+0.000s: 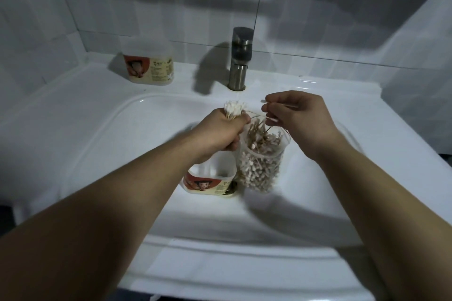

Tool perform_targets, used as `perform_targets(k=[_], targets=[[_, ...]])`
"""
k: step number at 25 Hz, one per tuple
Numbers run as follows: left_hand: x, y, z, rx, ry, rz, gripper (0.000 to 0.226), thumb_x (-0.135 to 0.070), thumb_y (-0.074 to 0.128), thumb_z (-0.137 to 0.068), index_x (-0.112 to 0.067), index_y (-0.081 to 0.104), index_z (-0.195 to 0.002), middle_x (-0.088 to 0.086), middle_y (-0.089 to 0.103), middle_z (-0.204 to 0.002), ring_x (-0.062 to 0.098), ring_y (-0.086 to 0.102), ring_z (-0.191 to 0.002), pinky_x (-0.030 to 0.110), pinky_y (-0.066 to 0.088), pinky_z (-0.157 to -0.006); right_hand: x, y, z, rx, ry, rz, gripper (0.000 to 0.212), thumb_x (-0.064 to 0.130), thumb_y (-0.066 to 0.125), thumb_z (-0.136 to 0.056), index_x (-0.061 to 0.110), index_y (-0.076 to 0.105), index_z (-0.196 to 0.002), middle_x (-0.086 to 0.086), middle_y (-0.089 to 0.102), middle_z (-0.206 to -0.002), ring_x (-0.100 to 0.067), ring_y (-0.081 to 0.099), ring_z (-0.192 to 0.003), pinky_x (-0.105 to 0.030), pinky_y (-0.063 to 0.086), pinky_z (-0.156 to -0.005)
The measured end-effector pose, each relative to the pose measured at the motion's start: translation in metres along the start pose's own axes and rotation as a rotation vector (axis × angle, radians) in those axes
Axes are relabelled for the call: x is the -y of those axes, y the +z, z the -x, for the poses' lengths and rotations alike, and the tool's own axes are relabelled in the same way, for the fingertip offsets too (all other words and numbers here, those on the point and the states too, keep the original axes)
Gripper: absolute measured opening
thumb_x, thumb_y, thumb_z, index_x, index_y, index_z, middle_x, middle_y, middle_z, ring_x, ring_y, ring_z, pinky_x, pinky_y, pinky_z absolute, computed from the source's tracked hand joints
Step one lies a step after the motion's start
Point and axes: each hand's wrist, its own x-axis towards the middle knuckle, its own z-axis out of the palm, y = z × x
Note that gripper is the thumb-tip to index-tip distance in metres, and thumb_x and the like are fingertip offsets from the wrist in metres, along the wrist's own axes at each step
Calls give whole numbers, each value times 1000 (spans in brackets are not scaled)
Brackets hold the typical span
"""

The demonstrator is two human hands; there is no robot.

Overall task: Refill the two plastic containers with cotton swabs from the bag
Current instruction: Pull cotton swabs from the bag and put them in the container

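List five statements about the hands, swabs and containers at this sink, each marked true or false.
1. The left hand grips a bundle of swabs. True.
2. The right hand is empty. False: the right hand pinches a few swabs.
3. The bag lies on the ledge. False: the bag stands in the basin.
4. One container sits left of the faucet. True.
5. The basin's container is lidded. False: the basin container is open.
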Motion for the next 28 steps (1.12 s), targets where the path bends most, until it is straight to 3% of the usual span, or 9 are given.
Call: perform_targets(k=[3,8,12,14,16,18,23,25,28], targets=[[1,4,4,37,-6,62,17,-26,57,-104,-16,62,-92,0,48,-69,11,46,-58,24,48,-55,-1,2,2,61,20,30,12,0,74,-88,11,75,-92,-9,78,-82,-21,74,-73,-30,60,-77],[-1,8,9,70,-60,230,13,-24,60,-103,-16,67,-95,-3,63,-70,5,52,-55,19,47,-51,-2,8,7,114,-33,176,15,3,76,-87,16,75,-94,-4,78,-78,-14,74,-72,-27,58,-74],[-3,5,8,47,-91,311,11,-24,61,-102,-16,69,-102,-2,66,-77,5,58,-58,20,48,-54,-2,8,7,127,-55,211,13,10,71,-93,17,77,-102,-2,79,-88,-20,76,-82,-32,61,-80],[-4,6,7,14,-103,322,13,-20,56,-103,-14,68,-102,0,69,-74,8,64,-61,24,55,-60,-2,8,6,143,-59,220,18,13,61,-99,19,76,-108,3,79,-94,-16,75,-87,-34,61,-83],[-4,6,5,-24,-111,366,15,-15,50,-104,-9,64,-105,4,70,-73,12,67,-62,30,60,-67,-2,9,6,136,-46,205,23,9,57,-100,21,74,-110,4,79,-95,-11,73,-82,-34,61,-81],[-4,5,2,-66,-117,386,14,-15,50,-104,-8,61,-109,3,61,-70,11,59,-56,32,61,-67,-2,8,5,102,-31,222,19,13,65,-98,25,72,-111,6,79,-90,-11,68,-70,-34,58,-74],[-1,3,-1,-53,-60,287,14,-28,67,-98,-15,64,-98,-4,51,-65,8,47,-54,22,44,-50,1,7,8,98,-32,227,32,20,69,-97,28,66,-128,11,77,-80,-10,56,-57,-22,47,-54],[1,5,1,-50,-27,270,15,-29,71,-95,-16,69,-101,-5,53,-68,6,47,-56,21,40,-50,0,9,10,141,-50,260,42,15,65,-99,29,58,-139,10,79,-90,-4,55,-57,-17,45,-55],[2,5,1,-86,-32,300,16,-26,73,-94,-15,67,-105,-5,57,-71,6,47,-57,20,37,-49,-2,8,12,214,-108,369,55,15,62,-100,31,46,-151,10,78,-101,3,65,-67,-16,47,-69]])
